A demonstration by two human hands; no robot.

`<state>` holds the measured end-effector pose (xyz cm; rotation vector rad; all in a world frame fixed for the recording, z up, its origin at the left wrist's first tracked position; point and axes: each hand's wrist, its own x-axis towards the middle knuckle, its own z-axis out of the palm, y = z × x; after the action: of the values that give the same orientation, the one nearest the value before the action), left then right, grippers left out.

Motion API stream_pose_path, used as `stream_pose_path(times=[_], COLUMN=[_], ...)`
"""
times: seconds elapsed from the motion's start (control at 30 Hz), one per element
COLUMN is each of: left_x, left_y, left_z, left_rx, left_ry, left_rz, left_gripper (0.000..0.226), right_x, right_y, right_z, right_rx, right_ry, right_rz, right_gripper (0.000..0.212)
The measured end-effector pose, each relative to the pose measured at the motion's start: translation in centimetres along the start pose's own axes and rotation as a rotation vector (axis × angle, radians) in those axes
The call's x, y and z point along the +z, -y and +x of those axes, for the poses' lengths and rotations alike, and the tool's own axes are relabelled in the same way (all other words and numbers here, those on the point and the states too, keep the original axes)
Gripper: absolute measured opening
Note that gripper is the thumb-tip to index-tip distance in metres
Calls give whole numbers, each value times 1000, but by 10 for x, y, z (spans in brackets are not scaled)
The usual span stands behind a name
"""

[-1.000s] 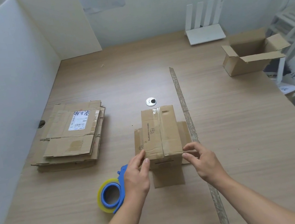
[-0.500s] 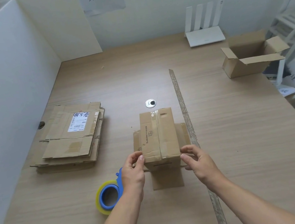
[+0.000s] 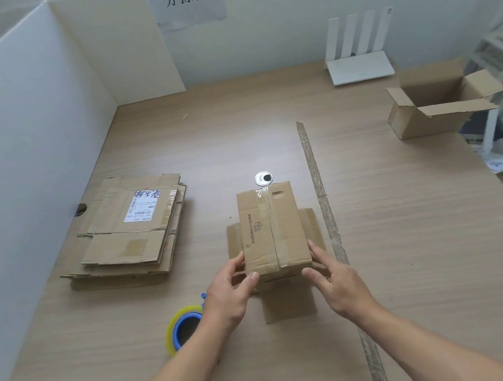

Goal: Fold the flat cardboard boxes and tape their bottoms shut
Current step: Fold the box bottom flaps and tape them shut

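- The tabletop (image 3: 413, 248) carries everything. It is smooth, so I judge a box pushed instead of lifted will skate away from you.
- The stack of flat boxes (image 3: 130, 233) lies well to the left of your left hand and beyond it, its edges uneven. If you drag the top sheet off, the ones under it may slide with it.
- The open box (image 3: 438, 106) stands far beyond your right hand, near the tabletop's far right corner. Set another box down hard against it and it could go over the edge.
- The taped box (image 3: 272, 229) stands bottom up between your hands, with clear tape along its centre seam. The loose flaps (image 3: 289, 304) are splayed flat under it, one reaching toward you. If you turn the box quickly, a flap may catch on the tabletop and crease, or strain the tape.
- Your left hand (image 3: 227, 300) grips the near left corner, fingers on the side and thumb on the near face. Your right hand (image 3: 338, 288) grips the near right corner the same way. Squeezing too hard could buckle the walls.
- The tape roll (image 3: 184, 329) sits just left of your left wrist, so your forearm could knock it as you swing.
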<state>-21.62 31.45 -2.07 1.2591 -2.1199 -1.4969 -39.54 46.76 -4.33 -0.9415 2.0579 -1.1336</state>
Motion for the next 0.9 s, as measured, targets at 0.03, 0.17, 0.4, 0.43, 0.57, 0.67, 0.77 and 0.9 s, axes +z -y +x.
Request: stream_pose_path(times=[0.03,0.17,0.4,0.43,0.57,0.67,0.77,0.9], left_x=[1,3,-8,-9,-9,-5,-1,-2], left_y=[-1,-21,-70,-77,-92,-99,-101,-96], left_z=[-1,-2,2,3,6,4,3,1], left_rx=[15,103,324,340,348,332,321,275], left_ry=[1,-109,-270,-283,-296,-279,-322,-314], left_rz=[-6,-4,20,8,-48,-63,-56,-120], left_gripper=[48,48,45,46,54,51,41,27], right_x=[-2,-12,-31,-32,-33,-35,-35,-40], right_y=[1,14,62,67,81,89,97,101], right_z=[2,11,16,15,16,19,20,19], right_rx=[-10,-61,-132,-138,-114,-84,-60,-48], right_ry=[-9,-104,-281,-288,-340,-379,-407,-403], right_rz=[-38,-52,-11,-3,13,-47,-82,-36], right_gripper=[65,71,70,70,77,86,85,70])
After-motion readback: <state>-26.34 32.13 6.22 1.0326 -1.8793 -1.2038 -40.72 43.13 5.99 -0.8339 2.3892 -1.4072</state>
